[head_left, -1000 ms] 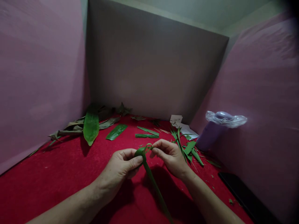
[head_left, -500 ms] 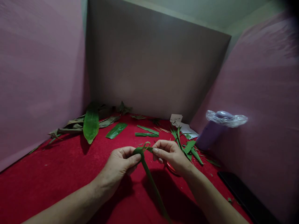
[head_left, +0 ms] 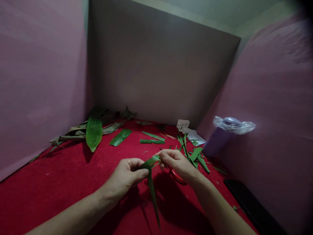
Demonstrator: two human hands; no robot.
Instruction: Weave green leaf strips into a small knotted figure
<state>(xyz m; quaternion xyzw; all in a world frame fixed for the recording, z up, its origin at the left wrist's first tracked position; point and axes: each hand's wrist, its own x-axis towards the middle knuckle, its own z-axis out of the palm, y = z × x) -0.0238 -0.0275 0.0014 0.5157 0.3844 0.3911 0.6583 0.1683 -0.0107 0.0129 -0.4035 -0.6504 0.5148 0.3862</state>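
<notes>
Above the red cloth (head_left: pixel 73 192), a folded green leaf strip (head_left: pixel 152 162) stretches between my two hands. My left hand (head_left: pixel 129 174) pinches its left part between thumb and fingers. The fingertips of my right hand (head_left: pixel 174 163) are closed on its right end, near a thin curled piece. A long tail of leaf hangs down from the fold, narrowing toward the bottom of the view. Just below my right hand, a red ring-shaped handle (head_left: pixel 178 177) shows in part; my hand hides the rest.
Cut leaf pieces (head_left: pixel 121 137) and thin strips (head_left: pixel 153 141) lie beyond my hands. A broad leaf (head_left: pixel 94 132) rests on dried leaves at left. At right are a leaf pile (head_left: pixel 197 155), white papers (head_left: pixel 195 135), a purple plastic-topped bin (head_left: pixel 217 140) and a black flat object (head_left: pixel 249 202).
My right hand has shifted slightly left and up, drawing the folded part of the leaf strip upward. The hanging tail has swung left. The small loop on top has flattened.
</notes>
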